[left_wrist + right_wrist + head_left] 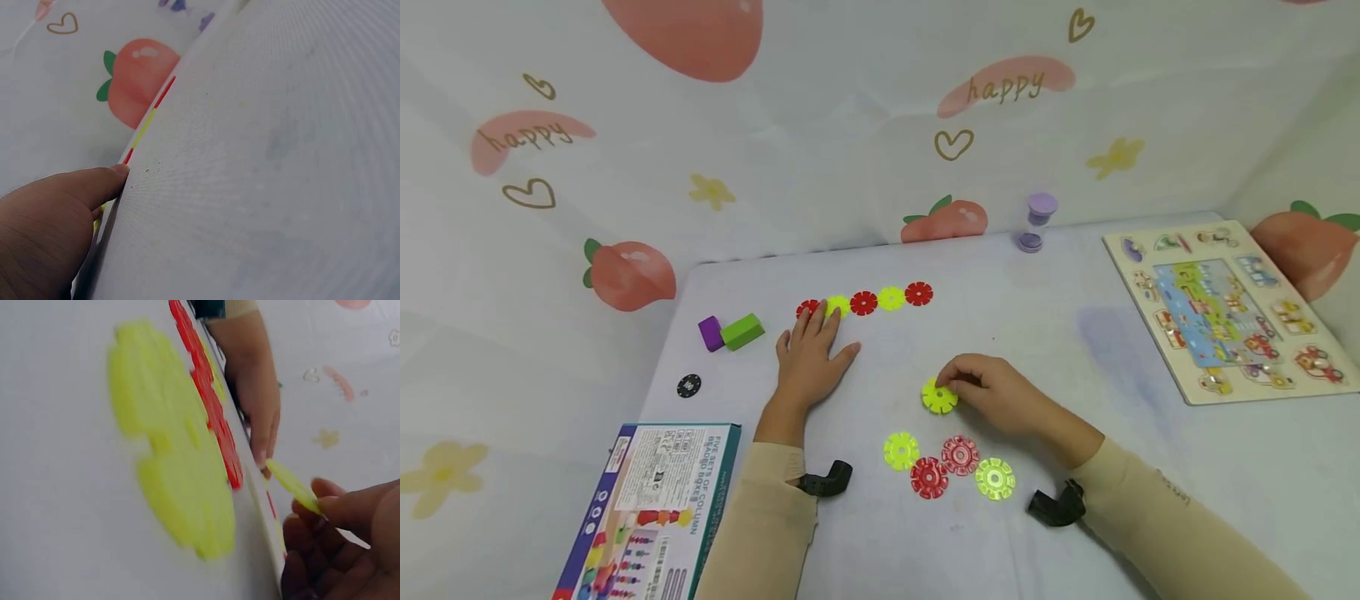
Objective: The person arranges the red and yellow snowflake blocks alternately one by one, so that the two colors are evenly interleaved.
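Head view: the right grip [998,393] pinches a round, notched yellow-green plastic disc [939,397]; to its left, the left grip [811,360], fingers spread, rests on a row of red and yellow-green discs [863,302].

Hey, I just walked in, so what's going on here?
A person's right hand pinches a yellow, round, notched plastic disc. The left hand rests at the left end of a row of five alternating red and yellow discs. Four loose discs, two red and two yellow, lie nearer the person.
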Available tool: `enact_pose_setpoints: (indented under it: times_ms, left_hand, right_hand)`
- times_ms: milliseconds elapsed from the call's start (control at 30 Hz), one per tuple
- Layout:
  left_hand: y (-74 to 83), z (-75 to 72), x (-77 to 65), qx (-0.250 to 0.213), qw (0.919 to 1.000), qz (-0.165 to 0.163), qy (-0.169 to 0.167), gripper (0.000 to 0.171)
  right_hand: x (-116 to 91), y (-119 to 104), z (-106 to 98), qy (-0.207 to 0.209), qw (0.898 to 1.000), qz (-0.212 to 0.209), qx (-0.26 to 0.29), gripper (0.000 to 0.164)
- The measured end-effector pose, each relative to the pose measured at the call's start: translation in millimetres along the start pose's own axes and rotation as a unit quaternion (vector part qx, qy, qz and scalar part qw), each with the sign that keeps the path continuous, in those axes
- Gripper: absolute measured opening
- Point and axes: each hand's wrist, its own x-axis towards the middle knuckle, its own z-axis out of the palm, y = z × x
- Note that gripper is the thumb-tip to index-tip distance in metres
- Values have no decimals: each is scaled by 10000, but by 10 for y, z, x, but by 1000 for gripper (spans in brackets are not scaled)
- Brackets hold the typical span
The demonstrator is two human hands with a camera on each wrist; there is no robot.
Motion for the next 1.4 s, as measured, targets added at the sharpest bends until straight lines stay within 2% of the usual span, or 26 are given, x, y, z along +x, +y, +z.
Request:
enact_pose_setpoints:
  times_ms: [100,267,433,567,667,733,833,933,1067,1400]
  left_hand:
    - [-5,-8,4,33,10000,-9,-14,77]
    - [-13,-1,8,80,10000,-41,-15,78]
    - [-9,7,6,66,10000,-53,-36,78]
    - [-6,10,10,84,9999,-59,-49,78]
    - [-9,7,13,105,9999,-60,-49,78]
    - [-12,3,15,100,9999,-60,-26,78]
    - [-20,9,15,104,9999,-49,-36,78]
    - [-24,16,12,120,9999,-60,-55,78]
    - [-24,22,9,105,9999,-55,-43,78]
    - [-24,35,14,141,9999,-67,-23,78]
  right_hand:
    - [99,36,-125,281,9991,150,271,21]
    - [339,133,-355,608,9948,668,469,41]
    - [566,228,-538,404,9920,1192,133,60]
    - [656,231,-612,102,9902,1393,-93,73]
    - [685,222,-632,243,9903,1203,-648,72]
    - [704,213,-634,379,9868,939,-1267,68]
    - [735,201,-618,361,9709,606,-2289,64]
    - [757,184,-589,-80,9516,660,-3000,72]
    - [776,178,-558,-552,9357,1031,-3329,80]
    - [806,167,-516,-781,9293,1044,-3454,88]
